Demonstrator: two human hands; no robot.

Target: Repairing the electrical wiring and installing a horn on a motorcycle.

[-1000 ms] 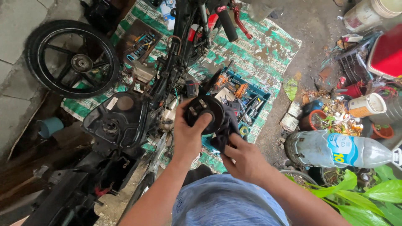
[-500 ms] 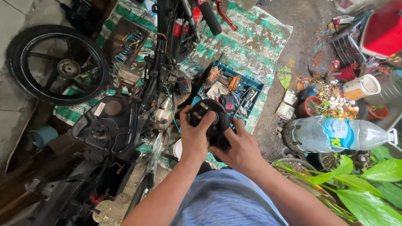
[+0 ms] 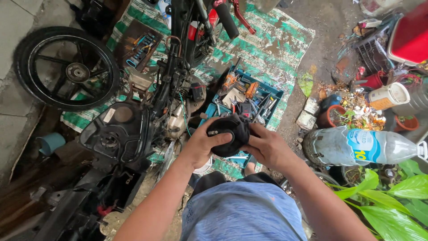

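Observation:
A black rounded motorcycle part [image 3: 231,133] is held in front of me above a blue toolbox [image 3: 275,93]. My left hand [image 3: 203,144] grips its left side, fingers curled over the top. My right hand [image 3: 266,146] clasps its right side. Just to the left stands a stripped motorcycle frame [image 3: 176,85] with its black fuel tank [image 3: 117,134] and bare wiring. The underside of the held part is hidden by my fingers.
A loose black wheel [image 3: 66,67] lies on a green-and-white woven mat [image 3: 276,44]. A small tool tray [image 3: 141,44] sits beyond the frame. A large clear water jug [image 3: 356,146], pots, a red container [image 3: 410,35] and green leaves [image 3: 392,201] crowd the right.
Both hands have closed fully around the black part and brought it a little nearer to me. The view has tilted slightly, shifting the wheel and the mat.

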